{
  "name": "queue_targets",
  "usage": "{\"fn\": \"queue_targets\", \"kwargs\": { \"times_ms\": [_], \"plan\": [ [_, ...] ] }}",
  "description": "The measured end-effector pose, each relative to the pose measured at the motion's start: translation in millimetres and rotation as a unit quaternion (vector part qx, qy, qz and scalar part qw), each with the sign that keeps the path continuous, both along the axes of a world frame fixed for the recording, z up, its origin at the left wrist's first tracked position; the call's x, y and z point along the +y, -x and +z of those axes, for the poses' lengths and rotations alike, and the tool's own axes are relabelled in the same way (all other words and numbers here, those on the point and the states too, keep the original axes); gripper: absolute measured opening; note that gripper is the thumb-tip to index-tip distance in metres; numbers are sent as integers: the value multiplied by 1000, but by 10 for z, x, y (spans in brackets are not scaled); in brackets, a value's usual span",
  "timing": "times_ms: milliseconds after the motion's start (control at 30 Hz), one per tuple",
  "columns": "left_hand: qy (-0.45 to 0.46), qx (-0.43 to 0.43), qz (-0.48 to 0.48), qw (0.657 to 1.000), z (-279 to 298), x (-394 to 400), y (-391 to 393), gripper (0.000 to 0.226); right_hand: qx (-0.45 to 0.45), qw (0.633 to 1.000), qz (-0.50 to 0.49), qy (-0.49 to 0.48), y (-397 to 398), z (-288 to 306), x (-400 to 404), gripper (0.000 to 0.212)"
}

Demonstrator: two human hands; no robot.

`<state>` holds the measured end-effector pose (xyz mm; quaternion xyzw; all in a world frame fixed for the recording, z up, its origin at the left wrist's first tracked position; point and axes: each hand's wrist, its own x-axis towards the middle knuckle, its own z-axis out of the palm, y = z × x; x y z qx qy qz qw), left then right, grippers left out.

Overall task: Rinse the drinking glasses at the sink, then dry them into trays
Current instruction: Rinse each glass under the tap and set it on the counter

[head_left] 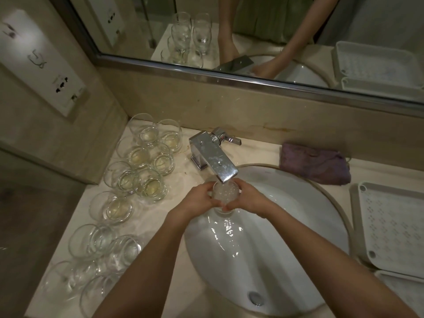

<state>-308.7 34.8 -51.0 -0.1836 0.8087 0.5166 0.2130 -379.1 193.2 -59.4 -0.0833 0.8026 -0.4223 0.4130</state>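
I hold one clear drinking glass (225, 192) upright under the chrome faucet (214, 158), and water runs into it, foaming white. My left hand (199, 198) grips the glass from the left and my right hand (248, 199) grips it from the right, both above the white sink basin (286, 226). Water streams down the basin below the glass. Several more clear glasses (119, 203) stand on the counter left of the sink, some holding a little yellowish liquid. A white perforated tray (394, 226) lies right of the sink.
A folded purple cloth (315, 164) lies on the counter behind the sink's right side. A second white tray (403, 288) shows at the lower right. The mirror (252, 31) runs along the back wall. A socket panel (41, 60) is on the left wall.
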Motion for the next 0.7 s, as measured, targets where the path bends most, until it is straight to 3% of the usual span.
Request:
{"fn": "queue_targets", "kwargs": {
  "times_ms": [133, 267, 367, 500, 600, 700],
  "plan": [
    [-56, 19, 24, 998, -40, 53, -15, 68, 102, 991, -73, 36, -307, -121, 33, 78],
    [-165, 8, 126, 978, -115, 86, -157, 58, 186, 978, 83, -53, -204, -19, -74, 83],
    [-167, 27, 137, 976, -85, 174, -178, 46, 148, 973, 151, -92, 5, 73, -64, 87],
    [-55, 69, 91, 992, -31, 229, -113, 54, 70, 995, 63, -29, 26, -6, 97, 86],
    [-98, 75, 98, 988, -31, 205, -121, 64, 113, 993, -25, 26, -205, -73, 100, 87],
    [-141, 65, 126, 980, -70, 161, -132, 70, 143, 987, -46, 51, -305, -127, 10, 90]
  ]
}}
